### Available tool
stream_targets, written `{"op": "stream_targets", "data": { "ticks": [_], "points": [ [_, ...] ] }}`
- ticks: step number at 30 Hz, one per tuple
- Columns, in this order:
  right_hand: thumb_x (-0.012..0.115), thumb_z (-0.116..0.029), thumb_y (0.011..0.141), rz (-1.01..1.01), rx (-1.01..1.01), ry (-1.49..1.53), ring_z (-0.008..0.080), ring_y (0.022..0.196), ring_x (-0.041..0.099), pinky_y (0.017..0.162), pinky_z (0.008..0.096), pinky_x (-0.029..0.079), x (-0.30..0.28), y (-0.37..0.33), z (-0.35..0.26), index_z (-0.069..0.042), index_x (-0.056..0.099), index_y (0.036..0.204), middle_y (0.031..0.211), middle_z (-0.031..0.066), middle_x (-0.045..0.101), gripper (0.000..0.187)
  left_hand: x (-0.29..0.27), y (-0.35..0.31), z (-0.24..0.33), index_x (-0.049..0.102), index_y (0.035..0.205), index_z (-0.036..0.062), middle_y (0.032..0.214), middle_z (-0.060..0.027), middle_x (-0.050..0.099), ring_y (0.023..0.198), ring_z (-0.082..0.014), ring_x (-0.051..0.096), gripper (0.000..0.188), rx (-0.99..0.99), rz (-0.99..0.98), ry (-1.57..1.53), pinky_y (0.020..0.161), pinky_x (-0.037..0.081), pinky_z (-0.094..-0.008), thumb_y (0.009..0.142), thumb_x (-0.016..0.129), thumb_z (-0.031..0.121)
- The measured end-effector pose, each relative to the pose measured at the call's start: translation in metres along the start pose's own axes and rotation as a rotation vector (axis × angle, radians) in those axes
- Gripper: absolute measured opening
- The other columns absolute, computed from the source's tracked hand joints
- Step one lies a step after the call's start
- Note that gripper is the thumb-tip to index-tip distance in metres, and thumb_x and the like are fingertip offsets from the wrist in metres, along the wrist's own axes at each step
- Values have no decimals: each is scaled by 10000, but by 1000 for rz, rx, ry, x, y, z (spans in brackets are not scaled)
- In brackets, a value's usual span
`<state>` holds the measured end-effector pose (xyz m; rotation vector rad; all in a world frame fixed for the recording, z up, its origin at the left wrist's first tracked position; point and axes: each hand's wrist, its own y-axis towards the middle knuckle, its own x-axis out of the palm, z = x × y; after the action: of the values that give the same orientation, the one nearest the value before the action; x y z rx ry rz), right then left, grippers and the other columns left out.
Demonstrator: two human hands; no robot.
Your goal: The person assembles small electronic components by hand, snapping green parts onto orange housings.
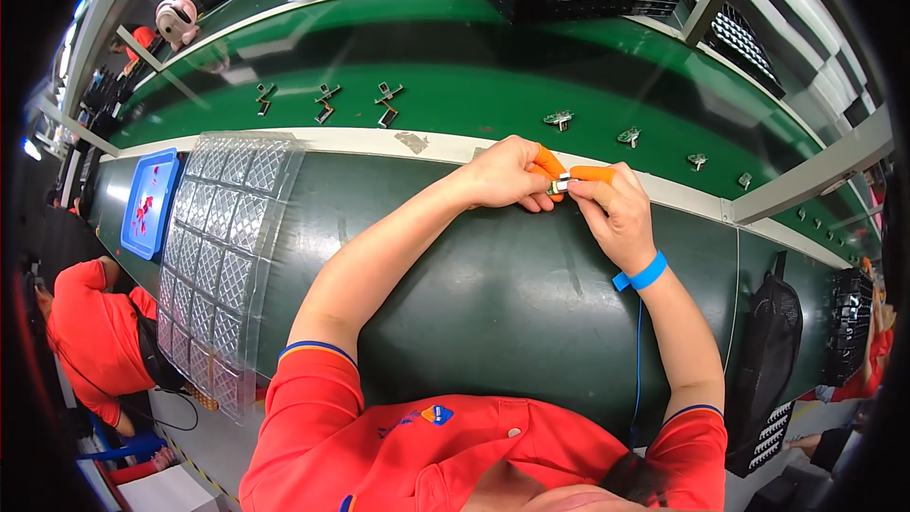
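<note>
My left hand (507, 173) and my right hand (618, 213) meet above the far edge of the dark green worktop (474, 294). Between their fingertips is a small electronic part with a silver metal connector (561, 184) and a bit of green board. Both hands pinch it, the left from one side and the right from the other. Orange finger covers sit on some fingers of each hand. A blue wrist strap (645, 273) with a thin blue cord circles my right wrist. Fingers partly hide the small part.
Beyond the worktop's pale rim runs a green conveyor belt (455, 57) carrying small circuit boards (559, 120) and bent metal-and-black pieces (387, 104). Leftward lie a clear blister tray (218, 246) and a blue tray (150, 204) with red bits. A black mesh bag (768, 341) stands right. Co-workers sit nearby.
</note>
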<state>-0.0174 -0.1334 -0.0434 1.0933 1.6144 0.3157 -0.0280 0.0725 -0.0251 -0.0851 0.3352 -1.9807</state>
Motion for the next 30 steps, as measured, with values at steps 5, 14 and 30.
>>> {"op": "stream_targets", "data": {
  "ticks": [5, 14, 30],
  "points": [
    [663, 57, 711, 7, 58, 60, 201, 748, 546, 568, 276, 442, 1, 1, -3, -55, 626, 856, 888, 70, 615, 187, -4, -2, -1, 559, 1078, -41, 929, -94, 645, 783, -118, 634, 273, 71, -93, -11, 676, 548, -240, 874, 576, 140],
    [637, -26, 792, 5, 393, 279, 108, 674, 513, 508, 197, 396, 4, 0, -8, -9, 558, 997, 925, 56, 571, 220, -4, 4, -7, 580, 1028, 18, 889, -42, 624, 751, -81, 582, 206, 129, -76, 103, 654, 518, -222, 859, 631, 125],
    [579, -78, 872, -188, 703, 802, 29, 635, 485, 586, 171, 417, 8, -7, 9, 9, 558, 1034, 799, -5, 561, 185, 6, 2, -13, 591, 913, -9, 738, -49, 613, 653, -100, 557, 267, 332, 135, 373, 592, 459, -255, 793, 717, 194]
  ]
}}
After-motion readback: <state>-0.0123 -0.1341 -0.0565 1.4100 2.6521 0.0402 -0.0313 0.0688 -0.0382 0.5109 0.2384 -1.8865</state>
